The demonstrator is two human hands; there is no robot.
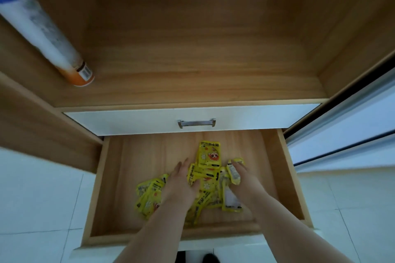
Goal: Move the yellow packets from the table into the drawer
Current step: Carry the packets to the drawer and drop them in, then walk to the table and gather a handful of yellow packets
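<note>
Inside the open drawer the packets lie in a loose heap (some overlapping). The left hand rests on them, fingers straight. The right hand pinches one packet at the heap's right edge. Above, a can is on the shelf.

Two hands, two drawers, one can, many yellow packets

Both bare forearms reach forward, left hand spread palm-down, right hand blurred beside it.
</note>
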